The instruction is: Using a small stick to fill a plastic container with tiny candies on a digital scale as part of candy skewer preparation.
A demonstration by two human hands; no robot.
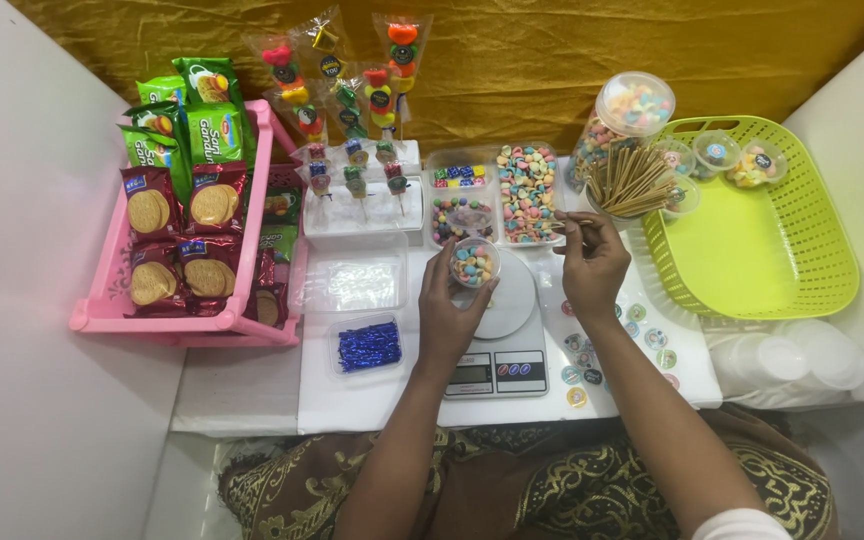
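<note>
Small candy cup being held over a kitchen scale

The left hand (449,312) is gripping a small clear cup of candies (474,264) by its wall, above the white scale (500,340); it looks light, thin-walled and easily squashed. The right hand (592,262) is pinching a wooden stick (574,226). White table (252,385), green basket (797,250) right, yellow cloth (552,50) far.

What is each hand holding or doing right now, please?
Left hand: closed around a small clear cup of coloured candies over the kitchen scale.
Right hand: pinched shut on a thin wooden stick.
</note>
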